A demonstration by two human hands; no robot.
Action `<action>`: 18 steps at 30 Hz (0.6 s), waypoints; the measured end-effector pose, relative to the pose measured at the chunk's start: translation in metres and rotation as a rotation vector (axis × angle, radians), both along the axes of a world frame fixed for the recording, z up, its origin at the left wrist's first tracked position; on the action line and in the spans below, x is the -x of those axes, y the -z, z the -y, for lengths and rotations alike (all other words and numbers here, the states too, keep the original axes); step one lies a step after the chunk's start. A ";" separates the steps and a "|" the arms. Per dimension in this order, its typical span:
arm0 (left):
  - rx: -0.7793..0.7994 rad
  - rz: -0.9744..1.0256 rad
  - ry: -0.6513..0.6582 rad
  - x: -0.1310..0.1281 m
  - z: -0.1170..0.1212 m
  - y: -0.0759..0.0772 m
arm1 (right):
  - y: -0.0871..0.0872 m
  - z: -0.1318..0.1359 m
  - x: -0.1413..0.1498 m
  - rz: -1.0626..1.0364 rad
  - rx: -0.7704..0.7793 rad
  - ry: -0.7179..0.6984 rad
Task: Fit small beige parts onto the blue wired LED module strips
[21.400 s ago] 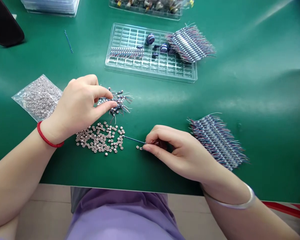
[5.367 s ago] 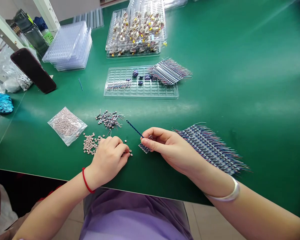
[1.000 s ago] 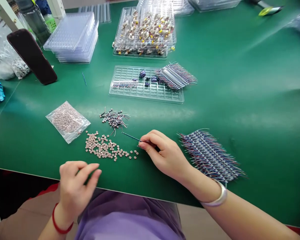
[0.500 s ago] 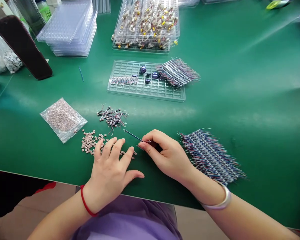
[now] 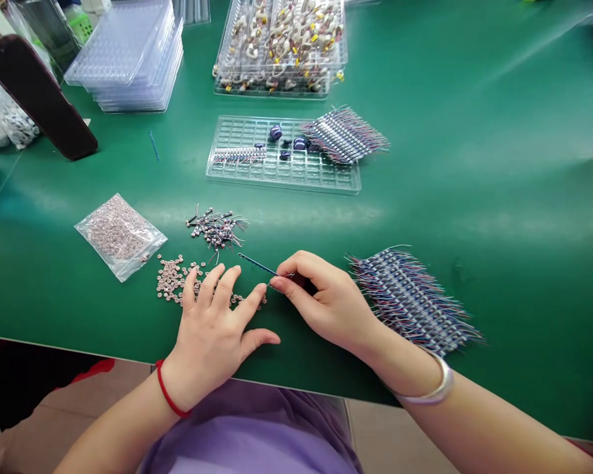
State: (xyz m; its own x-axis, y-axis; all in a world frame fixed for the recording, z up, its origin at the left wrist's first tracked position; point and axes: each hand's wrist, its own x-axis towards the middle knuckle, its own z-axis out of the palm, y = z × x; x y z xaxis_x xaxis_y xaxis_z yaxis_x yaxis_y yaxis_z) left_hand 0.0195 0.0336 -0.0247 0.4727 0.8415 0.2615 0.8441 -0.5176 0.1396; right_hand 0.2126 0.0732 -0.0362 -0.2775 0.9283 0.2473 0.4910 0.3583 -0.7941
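Observation:
My left hand [image 5: 212, 329] is spread palm down over scattered small round beige pieces [image 5: 170, 280], its fingertips among them. The left index fingertip lies close to the tips of my right hand [image 5: 323, 299]. Between thumb and index finger, my right hand pinches a thin dark-blue strip [image 5: 257, 264], which points to the upper left. Fine wire ends show near that pinch; the rest is hidden by the fingers. Behind the left hand lies a loose pile of small wired parts [image 5: 217, 227]. To the right of the right hand lie stacked strips of wired parts [image 5: 415, 299].
A plastic bag of beige pieces [image 5: 121, 237] lies at left. Further back are a clear tray [image 5: 257, 178], another stack of wired strips [image 5: 344, 135], trays of white wired parts [image 5: 281, 49], stacked clear trays [image 5: 128, 52], a propped phone [image 5: 39, 99] and a short blue strip [image 5: 155, 146].
The view has shifted slightly. My left index finger has come nearer to the right fingertips. The right hand keeps its pinch on the strip.

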 end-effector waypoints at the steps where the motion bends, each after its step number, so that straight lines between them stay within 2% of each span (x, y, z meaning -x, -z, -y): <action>1: -0.001 0.004 0.002 0.000 0.000 0.000 | 0.000 0.000 0.000 -0.001 -0.001 -0.002; 18: -0.013 0.037 0.017 0.002 0.003 -0.002 | -0.001 0.002 -0.001 0.028 -0.025 -0.025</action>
State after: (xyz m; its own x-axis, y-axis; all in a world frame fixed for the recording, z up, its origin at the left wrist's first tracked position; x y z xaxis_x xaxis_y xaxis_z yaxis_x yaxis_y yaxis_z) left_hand 0.0174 0.0307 -0.0224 0.4767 0.8299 0.2897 0.8296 -0.5337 0.1637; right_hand 0.2134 0.0711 -0.0350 -0.3076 0.9147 0.2623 0.5038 0.3904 -0.7706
